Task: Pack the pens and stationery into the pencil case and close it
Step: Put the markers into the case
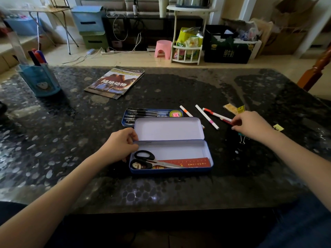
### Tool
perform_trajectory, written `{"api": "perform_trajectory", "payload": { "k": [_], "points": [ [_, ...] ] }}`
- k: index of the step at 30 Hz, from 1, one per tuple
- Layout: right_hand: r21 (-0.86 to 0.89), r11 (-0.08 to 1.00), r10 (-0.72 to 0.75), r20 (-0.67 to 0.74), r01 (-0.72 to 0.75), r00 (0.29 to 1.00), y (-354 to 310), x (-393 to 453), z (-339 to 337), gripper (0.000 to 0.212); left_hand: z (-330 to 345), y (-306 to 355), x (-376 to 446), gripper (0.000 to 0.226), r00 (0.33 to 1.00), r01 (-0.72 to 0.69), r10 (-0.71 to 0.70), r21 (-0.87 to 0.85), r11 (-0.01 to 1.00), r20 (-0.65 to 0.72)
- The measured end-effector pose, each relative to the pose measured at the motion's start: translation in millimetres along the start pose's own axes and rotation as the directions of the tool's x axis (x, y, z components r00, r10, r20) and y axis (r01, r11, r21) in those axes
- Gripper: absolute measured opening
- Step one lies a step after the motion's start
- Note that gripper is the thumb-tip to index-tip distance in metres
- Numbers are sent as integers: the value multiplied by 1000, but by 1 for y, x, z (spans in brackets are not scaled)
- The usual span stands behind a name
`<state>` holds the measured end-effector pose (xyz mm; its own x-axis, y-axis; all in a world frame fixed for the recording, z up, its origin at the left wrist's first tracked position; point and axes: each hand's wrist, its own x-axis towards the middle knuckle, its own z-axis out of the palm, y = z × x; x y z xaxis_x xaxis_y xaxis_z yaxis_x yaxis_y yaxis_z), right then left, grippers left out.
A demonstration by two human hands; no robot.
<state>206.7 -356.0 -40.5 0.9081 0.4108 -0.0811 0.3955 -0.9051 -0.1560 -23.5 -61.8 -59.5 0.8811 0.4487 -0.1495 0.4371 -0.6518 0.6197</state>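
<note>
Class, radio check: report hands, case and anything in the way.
Left hand holds case edge. Right hand pinches a marker. Case open, scissors and ruler inside. Two markers loose; nothing blocking.

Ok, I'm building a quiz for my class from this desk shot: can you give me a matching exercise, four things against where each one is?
Things:
1. black-handled metal scissors
2. blue plastic pen holder
3. glossy animal magazine
4. white marker with a pink band

Places:
A. far left of the dark stone table
B. inside the open blue tin pencil case
C. loose on the table, right of the case lid
D. behind the case, toward the table's far edge

Pairs: 1-B, 2-A, 3-D, 4-C
</note>
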Motion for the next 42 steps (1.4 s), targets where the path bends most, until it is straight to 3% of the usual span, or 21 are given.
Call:
{"api": "perform_trajectory", "payload": {
  "k": [5, 12, 15, 25, 29, 33, 42],
  "points": [
    [22, 998, -50, -53, 51, 997, -11, -2, 7, 27, 1, 1, -2, 19, 998, -49, 51, 58, 997, -26],
    [-108, 984, -160, -150, 144, 976, -43, -3, 17, 28, 3, 0, -3, 21, 994, -76, 80, 52, 996, -78],
    [-162, 980, -147, -171, 119, 974, -51, -4, 23, 24, 5, 0, -2, 20, 995, -67, 70, 36, 997, -78],
    [-24, 984, -180, -181, 178, 967, -58, -5, 36, 41, 6, 3, -2, 19, 996, -50, 51, 12, 999, -70],
    [69, 964, -248, -121, 257, 961, -61, -5, 34, 36, 6, 3, -3, 18, 996, -53, 53, 7, 999, -71],
    [85, 977, -189, -84, 196, 978, -62, -5, 33, 32, 6, 2, -2, 16, 996, -51, 51, 3, 999, -68],
    [265, 956, -66, -234, 129, 970, -54, -5, 34, 21, 6, -1, 0, 21, 994, -70, 71, 25, 997, -81]
  ]
}}
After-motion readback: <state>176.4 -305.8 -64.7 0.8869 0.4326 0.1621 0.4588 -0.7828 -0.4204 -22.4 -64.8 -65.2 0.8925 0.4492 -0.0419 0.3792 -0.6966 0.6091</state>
